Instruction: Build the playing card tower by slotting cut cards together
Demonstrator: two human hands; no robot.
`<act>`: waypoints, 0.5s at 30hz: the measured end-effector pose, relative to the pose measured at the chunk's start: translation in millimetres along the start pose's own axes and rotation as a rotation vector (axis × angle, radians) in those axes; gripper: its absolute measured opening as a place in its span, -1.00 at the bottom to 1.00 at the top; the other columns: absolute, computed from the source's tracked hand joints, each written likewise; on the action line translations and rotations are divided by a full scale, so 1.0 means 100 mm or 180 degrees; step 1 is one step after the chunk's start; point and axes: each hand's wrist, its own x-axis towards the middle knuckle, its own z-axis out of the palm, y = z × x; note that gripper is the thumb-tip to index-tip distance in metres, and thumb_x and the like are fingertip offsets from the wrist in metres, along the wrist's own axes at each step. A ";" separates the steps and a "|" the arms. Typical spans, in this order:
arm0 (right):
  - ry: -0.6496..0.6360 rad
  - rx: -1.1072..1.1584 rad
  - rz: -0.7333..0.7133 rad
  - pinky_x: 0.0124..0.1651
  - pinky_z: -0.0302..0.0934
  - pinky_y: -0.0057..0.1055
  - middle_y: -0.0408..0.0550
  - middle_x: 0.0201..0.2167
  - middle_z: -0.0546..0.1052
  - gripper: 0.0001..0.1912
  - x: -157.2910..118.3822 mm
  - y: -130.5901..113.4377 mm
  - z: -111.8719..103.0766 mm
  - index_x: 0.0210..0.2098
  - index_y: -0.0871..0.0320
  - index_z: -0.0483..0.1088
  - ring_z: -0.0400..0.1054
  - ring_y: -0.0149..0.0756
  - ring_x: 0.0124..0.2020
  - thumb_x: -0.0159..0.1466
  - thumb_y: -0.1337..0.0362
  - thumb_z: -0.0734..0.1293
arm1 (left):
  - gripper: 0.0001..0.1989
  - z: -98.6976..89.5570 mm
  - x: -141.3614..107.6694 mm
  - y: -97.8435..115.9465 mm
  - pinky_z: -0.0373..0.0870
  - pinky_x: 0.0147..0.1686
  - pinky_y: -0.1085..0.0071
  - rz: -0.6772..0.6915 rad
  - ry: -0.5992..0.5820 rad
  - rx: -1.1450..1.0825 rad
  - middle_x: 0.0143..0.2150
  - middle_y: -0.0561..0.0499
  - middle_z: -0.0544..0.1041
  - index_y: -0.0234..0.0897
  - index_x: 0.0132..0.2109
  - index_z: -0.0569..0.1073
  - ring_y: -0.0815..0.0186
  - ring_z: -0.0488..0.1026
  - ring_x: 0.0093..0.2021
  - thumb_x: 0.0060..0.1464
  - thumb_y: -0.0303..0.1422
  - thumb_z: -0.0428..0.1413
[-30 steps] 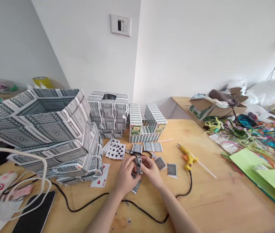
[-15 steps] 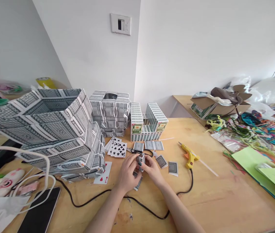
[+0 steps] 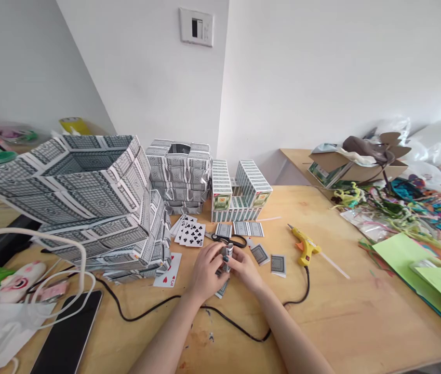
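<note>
Between both hands I hold a small folded playing card (image 3: 228, 251) with a grey patterned back, its lower part partly covered by fingers. My left hand (image 3: 208, 272) closes on its left side. My right hand (image 3: 242, 267) grips it from the right, thumb pressed on its front. Another card (image 3: 223, 289) lies on the table under my hands. Just beyond them rest black-handled scissors (image 3: 238, 239). Face-up club cards (image 3: 192, 234) are fanned to the left, with a heart card (image 3: 170, 272) nearer. Face-down cards (image 3: 259, 254) lie to the right.
Large structures of folded cards (image 3: 99, 197) stand at left, a smaller one (image 3: 177, 176) behind. Stacked card boxes (image 3: 239, 195) sit mid-back. A yellow glue gun (image 3: 305, 246) lies right, its black cord (image 3: 239, 332) crossing in front. A phone (image 3: 68, 332) and green paper (image 3: 411, 270) flank the table.
My fingers have shifted slightly around the folded card, which now stands more upright. The whole view has tilted a little, moving the scene slightly up and to the right.
</note>
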 end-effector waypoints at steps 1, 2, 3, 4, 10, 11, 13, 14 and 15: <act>-0.0060 0.0053 0.0039 -0.22 0.21 -0.36 -0.11 -0.34 0.42 -0.64 0.00 0.00 0.00 -0.22 0.13 0.32 0.33 -0.29 -0.32 0.01 0.17 0.40 | -0.63 -0.01 0.00 0.00 0.24 0.03 0.16 -0.0004 0.0006 -0.0011 0.00 -0.08 0.34 -0.24 -0.14 0.35 0.16 0.23 0.05 -0.19 -0.51 0.02; -0.0119 0.0112 0.0079 -0.25 0.21 -0.37 -0.11 -0.35 0.43 -0.63 -0.01 0.00 0.01 -0.21 0.13 0.32 0.34 -0.29 -0.34 0.01 0.17 0.40 | -0.65 -0.01 0.00 0.01 0.24 0.02 0.17 -0.0008 0.0016 -0.0030 -0.02 -0.08 0.34 -0.24 -0.16 0.35 0.16 0.24 0.04 -0.20 -0.51 0.03; -0.0170 0.0170 0.0110 -0.26 0.21 -0.37 -0.11 -0.36 0.43 -0.63 -0.01 0.00 0.02 -0.20 0.13 0.32 0.34 -0.29 -0.35 0.02 0.17 0.39 | -0.66 -0.02 0.00 0.01 0.25 0.02 0.17 -0.0010 0.0029 -0.0059 -0.03 -0.08 0.35 -0.24 -0.18 0.36 0.16 0.24 0.03 -0.21 -0.51 0.03; -0.0210 0.0213 0.0129 -0.27 0.22 -0.37 -0.11 -0.36 0.43 -0.62 -0.02 -0.01 0.03 -0.19 0.13 0.32 0.34 -0.30 -0.36 0.02 0.17 0.39 | -0.67 -0.02 0.00 0.01 0.25 0.01 0.16 -0.0007 0.0035 -0.0098 -0.05 -0.08 0.35 -0.24 -0.20 0.36 0.16 0.25 0.02 -0.22 -0.52 0.02; -0.0308 -0.0044 0.0171 -0.27 0.22 -0.36 -0.11 -0.41 0.45 -0.59 -0.05 -0.09 0.09 -0.21 0.16 0.35 0.35 -0.28 -0.37 -0.02 0.15 0.41 | -0.67 -0.05 0.00 0.01 0.25 -0.03 0.13 0.0078 -0.0096 -0.0367 -0.11 -0.08 0.36 -0.23 -0.22 0.36 0.13 0.26 -0.01 -0.24 -0.51 0.01; -0.0310 -0.0094 0.0190 -0.27 0.23 -0.36 -0.12 -0.42 0.45 -0.59 -0.05 -0.10 0.10 -0.21 0.16 0.36 0.35 -0.27 -0.37 -0.03 0.14 0.41 | -0.67 -0.05 0.00 0.01 0.25 -0.03 0.12 0.0095 -0.0109 -0.0385 -0.12 -0.08 0.36 -0.23 -0.22 0.36 0.13 0.26 -0.02 -0.25 -0.51 0.01; -0.0268 -0.0131 0.0198 -0.28 0.23 -0.35 -0.11 -0.42 0.45 -0.58 -0.06 -0.11 0.12 -0.22 0.17 0.36 0.35 -0.26 -0.37 -0.04 0.12 0.41 | -0.65 -0.06 0.00 0.00 0.24 -0.03 0.11 0.0116 -0.0120 -0.0395 -0.11 -0.08 0.37 -0.23 -0.22 0.37 0.11 0.26 -0.01 -0.27 -0.51 0.01; -0.0244 -0.0108 0.0198 -0.29 0.23 -0.35 -0.10 -0.42 0.45 -0.57 -0.06 -0.11 0.14 -0.22 0.17 0.36 0.35 -0.25 -0.36 -0.04 0.11 0.41 | -0.65 -0.06 -0.01 -0.01 0.24 -0.03 0.10 0.0120 -0.0117 -0.0387 -0.11 -0.08 0.37 -0.22 -0.22 0.37 0.11 0.26 -0.01 -0.28 -0.52 0.01; -0.0226 -0.0058 0.0198 -0.30 0.23 -0.35 -0.09 -0.41 0.46 -0.56 -0.06 -0.10 0.15 -0.21 0.17 0.35 0.35 -0.24 -0.36 -0.05 0.11 0.41 | -0.65 -0.05 -0.01 -0.01 0.23 -0.02 0.09 0.0122 -0.0110 -0.0372 -0.10 -0.08 0.37 -0.22 -0.22 0.37 0.10 0.25 0.00 -0.29 -0.52 0.01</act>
